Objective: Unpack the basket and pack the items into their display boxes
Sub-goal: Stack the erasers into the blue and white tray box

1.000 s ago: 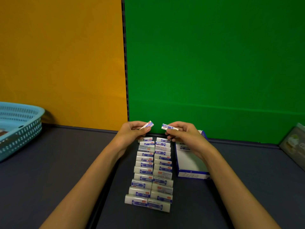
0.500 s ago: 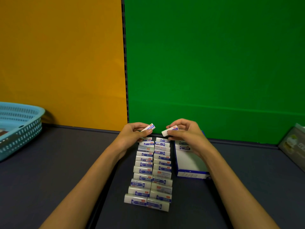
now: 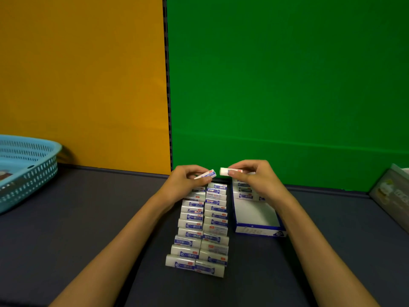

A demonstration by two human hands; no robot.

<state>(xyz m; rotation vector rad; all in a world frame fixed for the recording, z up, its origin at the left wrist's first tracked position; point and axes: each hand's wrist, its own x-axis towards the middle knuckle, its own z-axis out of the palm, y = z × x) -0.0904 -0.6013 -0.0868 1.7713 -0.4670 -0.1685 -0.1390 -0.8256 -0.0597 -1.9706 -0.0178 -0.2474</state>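
Each hand pinches one small eraser, the left hand [image 3: 184, 181] holding its eraser [image 3: 207, 174] tilted and the right hand [image 3: 257, 177] its eraser [image 3: 226, 171] level, above two rows of erasers [image 3: 202, 227], likely readying both for the display box [image 3: 256, 214] at three o'clock, while the basket [image 3: 26, 169] sits at nine o'clock.

Dim, even indoor lighting, no single bright source in view. Saturated colour on the orange wall panel [image 3: 81, 80] and green wall panel [image 3: 287, 85], slightly brighter toward the upper frame. Dark, underexposed tabletop [image 3: 88, 218] in the lower half, with soft shadow behind the blue basket [image 3: 28, 169] at left. Mild glare on the white packet [image 3: 225, 171] at centre. Overall soft focus with compression blur; print on the small boxes [image 3: 199, 229] unreadable. Wide-angle bending at the edges, strongest at lower corners and far right.
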